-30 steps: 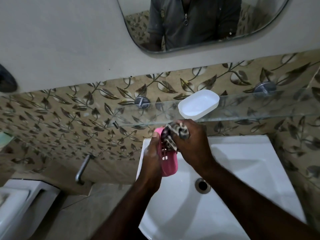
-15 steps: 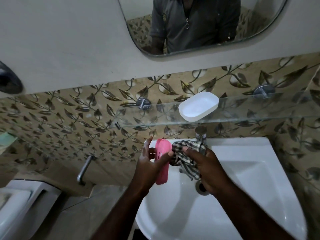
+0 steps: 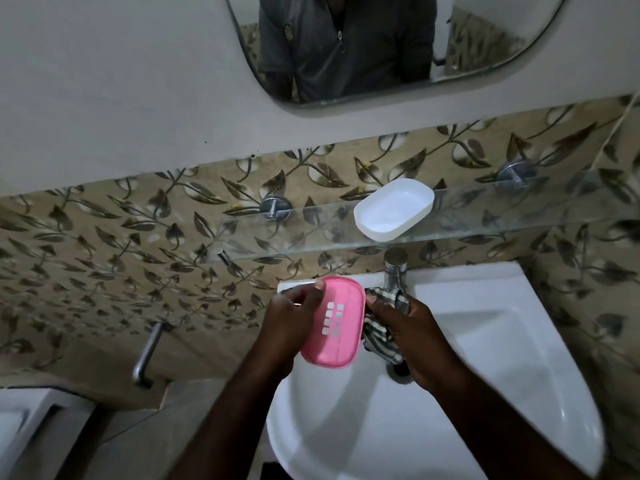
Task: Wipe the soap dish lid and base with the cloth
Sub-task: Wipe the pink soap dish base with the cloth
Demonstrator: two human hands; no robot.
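My left hand (image 3: 289,325) holds the pink soap dish base (image 3: 334,322) over the left side of the sink, its flat face with several drain slots turned toward me. My right hand (image 3: 412,336) grips a bunched checked cloth (image 3: 379,332) just right of the pink base, touching its right edge. The white soap dish lid (image 3: 393,209) lies on the glass shelf (image 3: 502,220) above, hollow side up, away from both hands.
A white sink (image 3: 485,358) lies below my hands, with a chrome tap (image 3: 394,268) behind the cloth and the drain partly hidden by my right hand. A mirror (image 3: 381,46) hangs above. A metal handle (image 3: 147,355) and a white fixture (image 3: 24,420) are at the left.
The pink base has been turned from edge-on to face-on toward me. The cloth has come off the base and now sits bunched at its right edge. Both hands stay over the sink.
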